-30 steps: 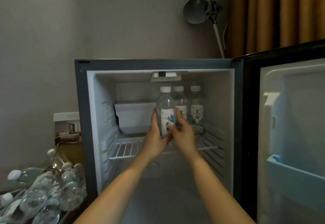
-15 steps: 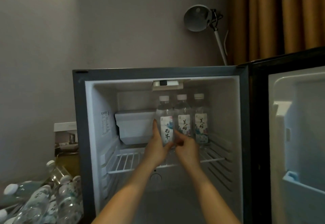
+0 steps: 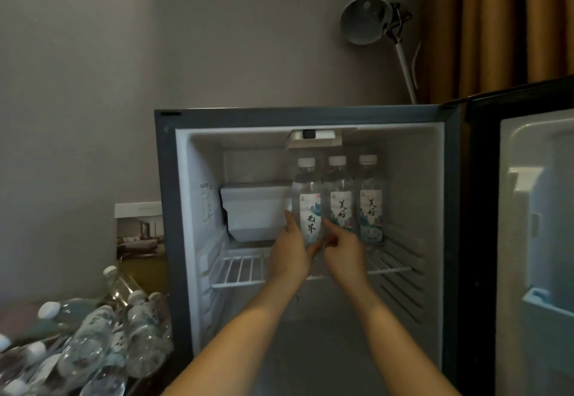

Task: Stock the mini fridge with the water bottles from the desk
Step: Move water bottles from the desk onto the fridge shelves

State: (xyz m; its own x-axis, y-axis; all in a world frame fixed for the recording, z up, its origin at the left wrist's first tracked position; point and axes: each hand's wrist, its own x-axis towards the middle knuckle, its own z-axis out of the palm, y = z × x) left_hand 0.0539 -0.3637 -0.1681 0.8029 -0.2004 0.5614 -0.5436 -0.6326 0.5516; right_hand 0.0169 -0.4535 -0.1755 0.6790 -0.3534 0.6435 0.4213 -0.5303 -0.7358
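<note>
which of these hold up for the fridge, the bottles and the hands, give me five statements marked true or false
1. Three water bottles stand upright inside the mini fridge. True.
2. The fridge door is closed. False: it is swung open to the right.
3. The left hand and the right hand are both on the leftmost bottle. True.
4. Bottles fill the space below the wire shelf. False: no bottles show there.
5. A pile of water bottles lies outside the fridge at lower left. True.
</note>
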